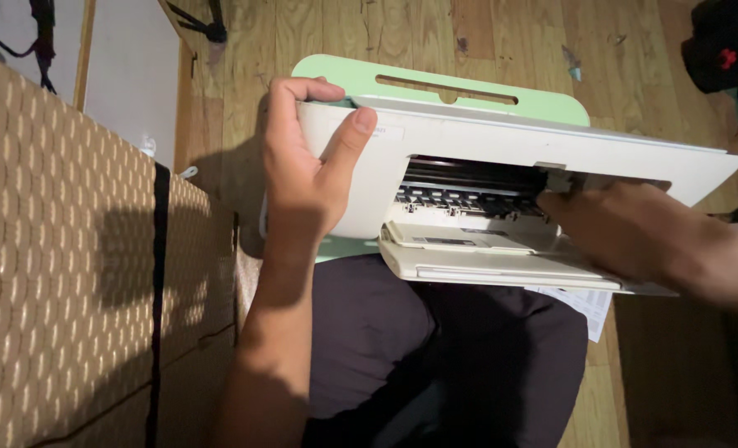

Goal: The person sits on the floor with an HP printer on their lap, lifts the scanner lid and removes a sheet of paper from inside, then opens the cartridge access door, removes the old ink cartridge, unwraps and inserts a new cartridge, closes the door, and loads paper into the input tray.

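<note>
White printer (469, 166), front door open; left hand (303, 178) grips its corner; right hand (626, 228) reaches inside, grasp unclear; tray (485, 270) lowered.

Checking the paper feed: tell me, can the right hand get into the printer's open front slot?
Probably yes: the right hand is already at the printer's open front, fingertips by the rollers; nothing blocks it.
</note>
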Available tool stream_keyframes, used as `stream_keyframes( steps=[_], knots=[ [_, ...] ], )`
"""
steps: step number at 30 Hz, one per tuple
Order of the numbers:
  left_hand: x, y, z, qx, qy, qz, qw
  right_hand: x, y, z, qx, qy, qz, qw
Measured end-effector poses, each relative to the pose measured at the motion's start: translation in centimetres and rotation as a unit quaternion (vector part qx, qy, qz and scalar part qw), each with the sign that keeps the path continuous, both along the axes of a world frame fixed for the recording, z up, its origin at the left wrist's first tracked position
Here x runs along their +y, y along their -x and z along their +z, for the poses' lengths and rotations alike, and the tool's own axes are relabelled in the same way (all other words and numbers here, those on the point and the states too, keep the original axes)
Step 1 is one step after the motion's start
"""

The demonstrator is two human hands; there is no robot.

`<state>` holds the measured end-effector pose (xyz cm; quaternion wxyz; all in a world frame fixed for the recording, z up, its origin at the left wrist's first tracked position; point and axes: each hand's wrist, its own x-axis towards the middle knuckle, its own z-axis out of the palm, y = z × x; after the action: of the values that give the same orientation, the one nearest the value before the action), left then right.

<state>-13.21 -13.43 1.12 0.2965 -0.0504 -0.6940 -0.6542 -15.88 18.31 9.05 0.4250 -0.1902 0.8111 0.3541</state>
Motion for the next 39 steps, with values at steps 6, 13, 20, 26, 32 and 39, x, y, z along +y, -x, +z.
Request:
stream_keyframes(
  steps=[6, 13, 20, 26, 32, 39],
  knots=[
    [0.1, -0.2, 0.7, -0.022, -0.016, -0.013, 1.000, -0.2, 0.3, 0.6, 0.044, 0.111, 0.065, 0.991],
    [0.5, -0.5, 0.7, -0.038, -0.008, -0.019, 0.999, 9.8, -3.8, 2.6, 0.081, 0.525, -0.075, 0.844],
    [1.1, 0.1, 0.1, -0.020, 0.001, -0.023, 1.000, 17.3, -14.7, -6.1, 0.389, 0.711, -0.223, 0.542],
    [1.9, -0.5, -0.5, -0.020, -0.001, -0.031, 0.999, 14.2, -14.6, -12.1, 0.328, 0.816, -0.358, 0.315],
    [1.8, -1.2, -0.8, -0.030, -0.028, -0.038, 0.998, 11.9, -10.2, -11.6, 0.291, 0.838, -0.331, 0.322],
    [1.5, -0.8, -1.1, -0.009, -0.050, -0.110, 0.993, 12.4, -3.9, -11.8, 0.234, 0.883, -0.313, 0.260]
  ],
)
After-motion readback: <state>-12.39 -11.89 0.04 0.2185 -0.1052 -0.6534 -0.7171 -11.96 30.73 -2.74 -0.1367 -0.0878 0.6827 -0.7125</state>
